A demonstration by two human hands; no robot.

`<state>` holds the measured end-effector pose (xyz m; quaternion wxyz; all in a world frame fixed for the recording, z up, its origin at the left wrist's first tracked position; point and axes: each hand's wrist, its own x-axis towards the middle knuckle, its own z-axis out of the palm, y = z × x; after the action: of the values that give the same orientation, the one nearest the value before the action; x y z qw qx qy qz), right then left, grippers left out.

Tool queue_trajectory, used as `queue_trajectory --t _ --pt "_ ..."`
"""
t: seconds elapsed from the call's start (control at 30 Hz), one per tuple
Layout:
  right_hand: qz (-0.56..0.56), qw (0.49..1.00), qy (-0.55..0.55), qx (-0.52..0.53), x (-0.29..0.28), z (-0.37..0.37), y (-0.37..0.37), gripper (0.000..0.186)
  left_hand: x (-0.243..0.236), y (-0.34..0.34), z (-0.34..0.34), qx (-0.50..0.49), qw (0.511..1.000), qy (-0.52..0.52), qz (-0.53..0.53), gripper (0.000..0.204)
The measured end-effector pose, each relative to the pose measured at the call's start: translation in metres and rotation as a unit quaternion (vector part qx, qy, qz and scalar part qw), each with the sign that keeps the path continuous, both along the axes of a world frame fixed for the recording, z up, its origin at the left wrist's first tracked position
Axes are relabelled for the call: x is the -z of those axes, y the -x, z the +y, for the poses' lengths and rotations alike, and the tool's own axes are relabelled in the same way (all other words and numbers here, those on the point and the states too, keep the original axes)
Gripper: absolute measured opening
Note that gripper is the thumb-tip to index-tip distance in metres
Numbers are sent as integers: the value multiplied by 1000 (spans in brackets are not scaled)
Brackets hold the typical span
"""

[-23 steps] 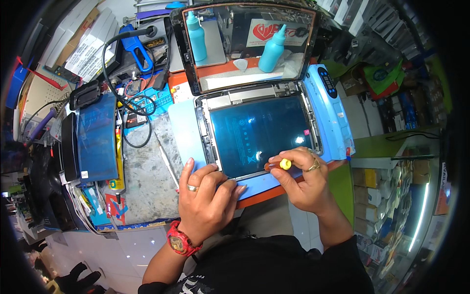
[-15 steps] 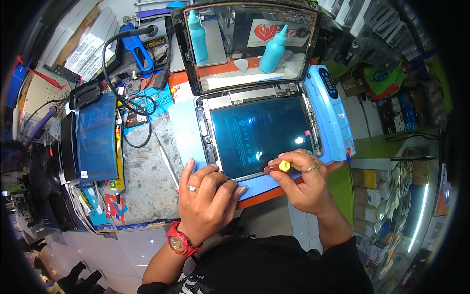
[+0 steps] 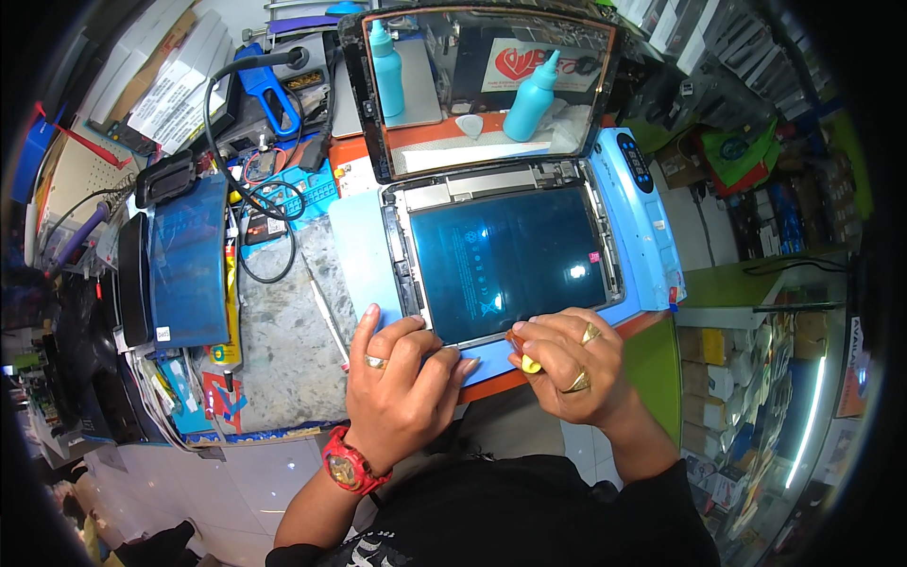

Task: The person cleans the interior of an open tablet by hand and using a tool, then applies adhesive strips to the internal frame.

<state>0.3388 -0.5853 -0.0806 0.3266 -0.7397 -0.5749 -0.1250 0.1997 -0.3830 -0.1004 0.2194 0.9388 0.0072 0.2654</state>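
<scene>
Right hand [image 3: 574,367], fingers pinching tool [image 3: 531,365], long axis 11-to-5 o'clock, amber end toward 11; left hand [image 3: 402,383], fingers spread, at tablet [image 3: 515,260], 7 o'clock corner.

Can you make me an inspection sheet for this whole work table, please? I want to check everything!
Surface: grey, stained mat; light blue base to its right.
Things: open tablet on the base, with a black-edged glass frame raised behind it.
Clutter: blue panel and yellow tube on the left; slim rod on the mat.
Left grip: fingers at the tablet's near edge; whether they pinch anything, I can't tell.
Right grip: holds a small tool with a yellow end.
Cables: black cable looping at the upper left.
Surroundings: boxes on shelves, lower right.
</scene>
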Motion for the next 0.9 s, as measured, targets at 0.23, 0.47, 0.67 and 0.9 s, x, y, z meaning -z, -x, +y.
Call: queue_trajectory --t 0.23,0.47,0.67,0.9 --pt "-47 999 -23 6 15 -5 7 26 1 0 0 1 1000 1 -1 25" --pt "-48 998 -49 13 22 -5 10 25 1 -1 0 0 1000 1 0 25" --pt "-67 995 -69 8 31 -6 10 25 0 0 0 -1 1000 -2 2 25" --pt "-62 994 -84 19 37 -6 12 29 0 -1 0 2 1000 -1 -1 26"
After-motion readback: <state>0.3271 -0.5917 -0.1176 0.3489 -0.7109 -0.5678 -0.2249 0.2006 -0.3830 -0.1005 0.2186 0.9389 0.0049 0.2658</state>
